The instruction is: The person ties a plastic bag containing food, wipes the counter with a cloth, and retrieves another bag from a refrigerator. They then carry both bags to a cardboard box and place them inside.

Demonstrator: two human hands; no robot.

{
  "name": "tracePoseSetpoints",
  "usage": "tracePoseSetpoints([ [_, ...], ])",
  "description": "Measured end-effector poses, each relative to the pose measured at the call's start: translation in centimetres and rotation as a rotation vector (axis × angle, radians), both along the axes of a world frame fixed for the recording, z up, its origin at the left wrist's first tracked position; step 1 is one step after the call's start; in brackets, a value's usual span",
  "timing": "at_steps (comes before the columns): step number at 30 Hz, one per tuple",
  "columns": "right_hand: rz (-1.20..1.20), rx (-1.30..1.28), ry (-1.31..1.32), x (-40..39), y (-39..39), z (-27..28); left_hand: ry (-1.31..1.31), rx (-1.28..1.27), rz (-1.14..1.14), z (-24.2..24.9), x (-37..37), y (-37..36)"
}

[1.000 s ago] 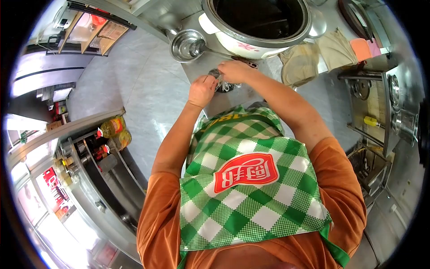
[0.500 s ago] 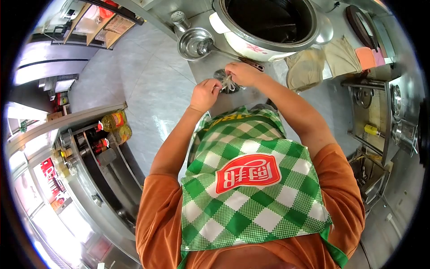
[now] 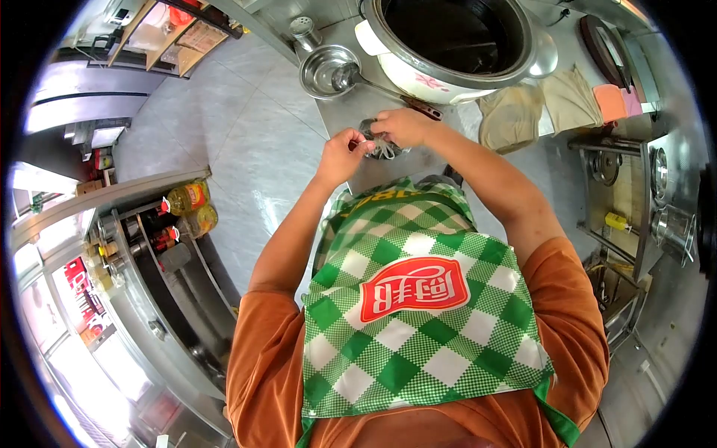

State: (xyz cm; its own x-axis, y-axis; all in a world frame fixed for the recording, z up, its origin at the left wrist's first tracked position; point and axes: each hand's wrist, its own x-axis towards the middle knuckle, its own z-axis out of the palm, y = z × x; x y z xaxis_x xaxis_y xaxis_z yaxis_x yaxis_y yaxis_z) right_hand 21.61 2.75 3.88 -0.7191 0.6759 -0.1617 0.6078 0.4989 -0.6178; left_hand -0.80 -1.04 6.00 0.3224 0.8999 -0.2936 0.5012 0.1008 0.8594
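Observation:
A small clear plastic bag (image 3: 383,148) with dark contents sits on the metal counter (image 3: 351,119) near its front edge. From the left, my left hand (image 3: 344,154) pinches the bag's gathered top between thumb and fingertips. My right hand (image 3: 402,128) comes over the bag from the other side, its curled fingers on the plastic; its fingertips are partly hidden. Just beyond my hands, a ladle (image 3: 377,86) rests with its bowl in a steel bowl (image 3: 321,73) and its handle across the counter.
A large white pot (image 3: 426,78) of dark liquid stands behind my hands. A metal shaker (image 3: 303,31) is beside the steel bowl. Beige cloths (image 3: 511,116) lie to the right. Oil bottles (image 3: 187,197) stand on the left shelf, and a metal rack (image 3: 609,201) is at right.
My right hand has shifted slightly down and left over the bag, its fingers curling closer to it. My left hand stays at the bag's top, thumb and fingers slightly repositioned.

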Motion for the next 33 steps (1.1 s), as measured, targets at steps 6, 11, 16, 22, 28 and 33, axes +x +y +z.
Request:
tracePoseSetpoints([
  [6,0.043,-0.003,-0.025,-0.9,-0.4,0.0,-0.316,-0.194,0.055,-1.9,-0.3,-0.1],
  [11,0.003,-0.006,0.006,-1.0,-0.4,0.3,-0.35,-0.22,0.007,-1.7,-0.8,-0.3],
  [16,0.0,0.003,0.055,-0.9,-0.3,0.2,-0.441,-0.45,0.092,-0.3,-0.5,-1.0],
  [22,-0.011,0.061,0.13,-0.8,-0.3,0.3,-0.553,-0.413,0.07,-2.6,-1.2,-1.2],
  [28,0.002,0.136,0.064,-0.5,-0.5,0.1,-0.596,-0.424,0.115,-3.2,-1.2,-1.3],
  [33,-0.06,0.245,0.122,-0.3,-0.8,-0.4,-0.557,-0.369,0.075,-2.9,-1.0,-1.6],
])
